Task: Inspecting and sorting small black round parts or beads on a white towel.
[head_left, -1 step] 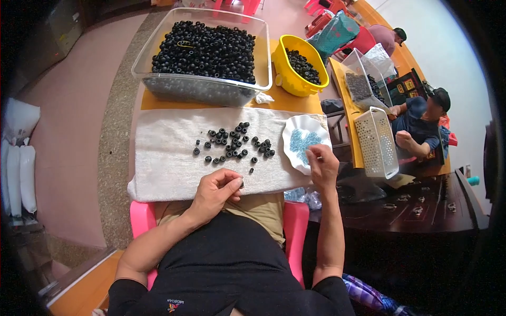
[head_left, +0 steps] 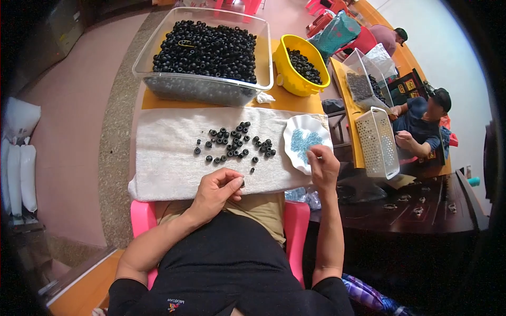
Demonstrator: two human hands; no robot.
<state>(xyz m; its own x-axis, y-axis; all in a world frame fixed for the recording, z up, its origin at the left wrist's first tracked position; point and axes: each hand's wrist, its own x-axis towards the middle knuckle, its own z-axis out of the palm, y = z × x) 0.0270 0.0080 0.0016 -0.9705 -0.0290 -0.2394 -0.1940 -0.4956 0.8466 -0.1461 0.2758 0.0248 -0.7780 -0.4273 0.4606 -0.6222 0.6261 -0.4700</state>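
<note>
My left hand (head_left: 219,190) is closed, with thumb and fingertips pinched round a small black ring-like part (head_left: 242,184) that is mostly hidden. Beyond it, several black ring-like parts (head_left: 232,141) lie scattered on a white towel (head_left: 168,158). One smaller black piece (head_left: 252,170) rests closest to my left fingertips. My right hand (head_left: 324,164) is over the right edge of a white wavy-rimmed plate (head_left: 291,155), its fingers pressed together. Small clear bluish pieces (head_left: 304,141) are heaped on that plate. Whatever the right fingertips hold is too small to make out.
A clear plastic bin (head_left: 200,90) full of black parts stands at the far side, beside a yellow basin (head_left: 284,71) with more. Crumpled tissue (head_left: 265,98) lies below them. To the right, another person (head_left: 421,124) sits behind a white perforated basket (head_left: 377,142).
</note>
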